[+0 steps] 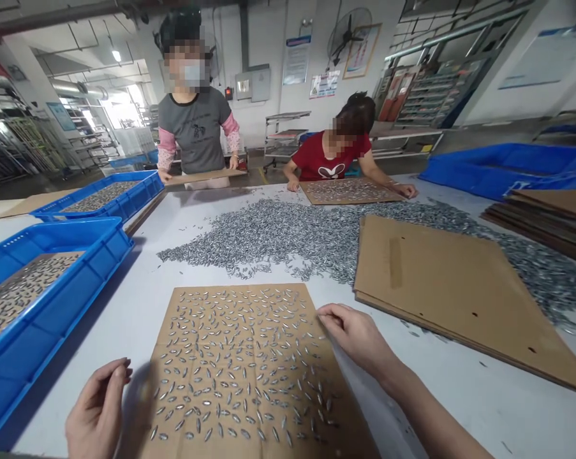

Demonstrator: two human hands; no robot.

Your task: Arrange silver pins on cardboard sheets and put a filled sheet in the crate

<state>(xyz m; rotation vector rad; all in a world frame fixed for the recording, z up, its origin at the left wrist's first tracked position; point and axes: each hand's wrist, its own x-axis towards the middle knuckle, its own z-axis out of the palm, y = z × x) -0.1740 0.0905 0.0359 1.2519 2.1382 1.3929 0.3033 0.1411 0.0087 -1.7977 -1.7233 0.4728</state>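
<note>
A brown cardboard sheet [249, 440] lies on the white table in front of me, covered with several small silver metal pieces [235, 363] spread out singly. My right hand [354, 335] rests at the sheet's right edge, fingertips pinched together over the pieces there. My left hand [96, 411] hovers at the sheet's lower left corner, fingers curled, and looks blurred. I cannot tell whether either hand holds a piece.
A big heap of metal pieces [288, 236] lies across the table's middle. A stack of bare cardboard sheets [441, 287] sits to the right. Blue crates [53, 287] with filled sheets stand left. Two people [196, 127] work at the far edge.
</note>
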